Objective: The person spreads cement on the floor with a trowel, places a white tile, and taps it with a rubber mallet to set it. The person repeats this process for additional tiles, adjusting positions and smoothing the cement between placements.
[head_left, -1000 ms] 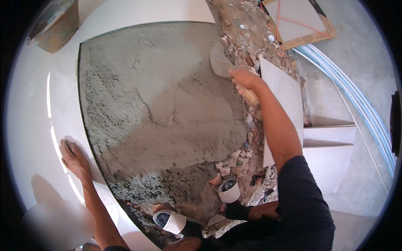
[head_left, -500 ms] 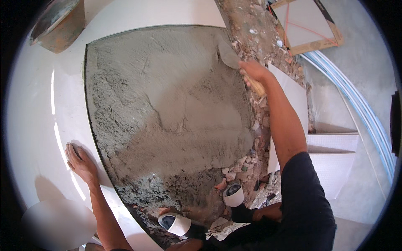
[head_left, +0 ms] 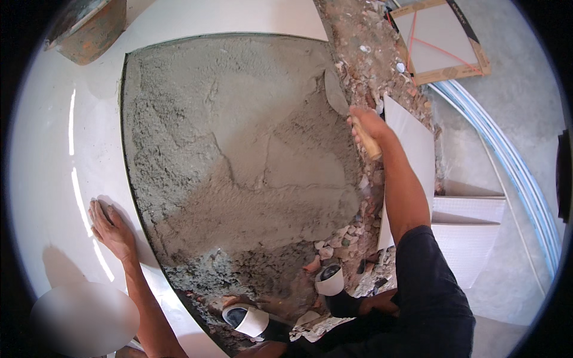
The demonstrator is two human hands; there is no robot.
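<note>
My right hand (head_left: 368, 124) is closed around the wooden handle of a trowel (head_left: 336, 93). The trowel's blade, smeared with grey mortar, rests along the right edge of a bed of wet mortar (head_left: 250, 137). Troughs and ridges cross the mortar's surface; its near end is rough and darker. My left hand (head_left: 113, 231) lies flat on the pale, smooth floor tile (head_left: 98, 149) to the left of the bed, fingers stretched out and holding nothing.
A mortar-stained bucket (head_left: 89, 36) stands at the far left. Rubble (head_left: 364, 51) runs along the bed's right side. Beyond it are a leaning tile (head_left: 409, 161), a packed box of tiles (head_left: 444, 42), blue-white pipes (head_left: 495, 137) and stacked tiles (head_left: 465, 238). My slippered feet are near the bed's front.
My right hand and the trowel have moved toward me and slightly right along the mortar's edge. My left hand stays flat on the tile.
</note>
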